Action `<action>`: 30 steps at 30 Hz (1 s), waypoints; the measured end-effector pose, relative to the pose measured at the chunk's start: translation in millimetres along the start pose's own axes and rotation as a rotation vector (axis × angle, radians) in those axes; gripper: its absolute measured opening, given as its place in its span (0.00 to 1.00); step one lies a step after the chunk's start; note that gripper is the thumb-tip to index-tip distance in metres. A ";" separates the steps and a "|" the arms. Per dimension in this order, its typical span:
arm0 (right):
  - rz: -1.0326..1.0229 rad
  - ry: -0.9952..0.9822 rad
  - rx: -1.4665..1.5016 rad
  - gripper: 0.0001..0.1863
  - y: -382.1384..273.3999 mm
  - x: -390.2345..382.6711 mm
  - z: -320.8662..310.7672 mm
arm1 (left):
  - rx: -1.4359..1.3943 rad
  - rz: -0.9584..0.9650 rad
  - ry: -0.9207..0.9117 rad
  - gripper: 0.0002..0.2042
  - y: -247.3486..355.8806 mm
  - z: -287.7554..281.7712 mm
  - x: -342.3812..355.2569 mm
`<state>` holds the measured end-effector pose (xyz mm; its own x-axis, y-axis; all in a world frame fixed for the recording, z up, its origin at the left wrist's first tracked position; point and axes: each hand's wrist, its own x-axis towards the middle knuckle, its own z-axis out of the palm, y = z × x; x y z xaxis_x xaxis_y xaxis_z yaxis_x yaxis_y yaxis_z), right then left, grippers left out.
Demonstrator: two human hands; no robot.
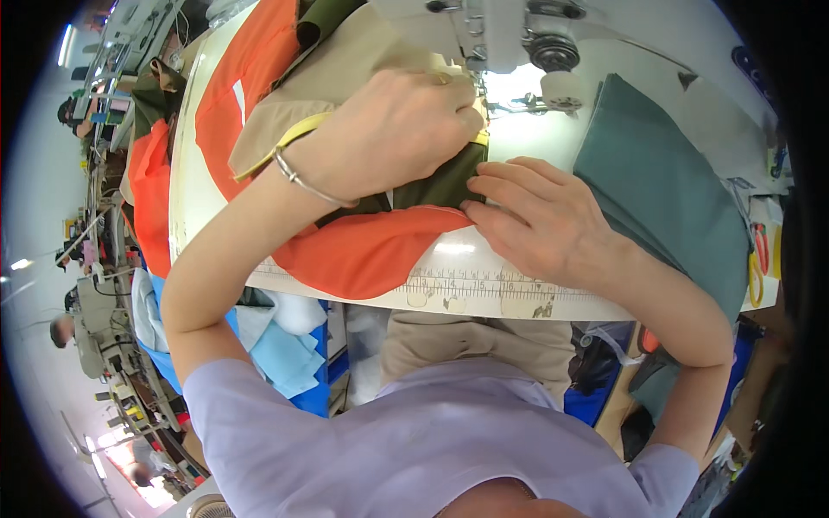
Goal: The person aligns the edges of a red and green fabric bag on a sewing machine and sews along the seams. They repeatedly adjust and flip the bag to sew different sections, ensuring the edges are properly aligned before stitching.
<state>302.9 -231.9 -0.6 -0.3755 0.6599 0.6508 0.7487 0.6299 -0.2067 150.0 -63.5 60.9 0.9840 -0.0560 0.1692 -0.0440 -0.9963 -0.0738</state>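
A garment piece of orange (pixel 363 255), olive green (pixel 440 183) and beige (pixel 354 65) fabric lies on the white sewing table, bunched beneath my arms. A yellow strip (pixel 302 129) runs along the beige part. My left hand (pixel 401 125), with a bangle at its wrist, is closed on the fabric just left of the sewing machine's presser foot (pixel 485 108); its fingertips are partly hidden. Across from it, my right hand (pixel 540 216) bends its fingers, the tips closed on the olive and orange edge. The sewing machine head (pixel 492 34) stands above, its lamp lighting the needle area.
Folded grey-green cloth (pixel 661 186) lies on the right of the table. Scissors with yellow and red handles (pixel 757 268) are at the far right. A ruler scale (pixel 466 283) runs along the near edge. Light blue cloth pieces (pixel 285 354) sit below, left; other sewing machines (pixel 95 324) stand farther left.
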 end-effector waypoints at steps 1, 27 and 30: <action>0.003 0.002 -0.001 0.13 0.2 -0.5 1.2 | 0.008 -0.015 0.002 0.07 2.5 1.2 -0.9; 0.030 0.032 0.052 0.07 3.1 -4.8 6.3 | 0.199 0.007 0.080 0.09 12.5 8.9 0.5; 0.046 -0.076 0.105 0.13 1.7 -5.3 -2.1 | 0.142 0.013 0.056 0.12 14.7 3.9 -2.8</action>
<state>307.2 -235.2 -2.8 -0.3853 0.7158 0.5824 0.7061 0.6350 -0.3133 147.3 -77.7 55.6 0.9722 -0.0763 0.2212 -0.0279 -0.9764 -0.2142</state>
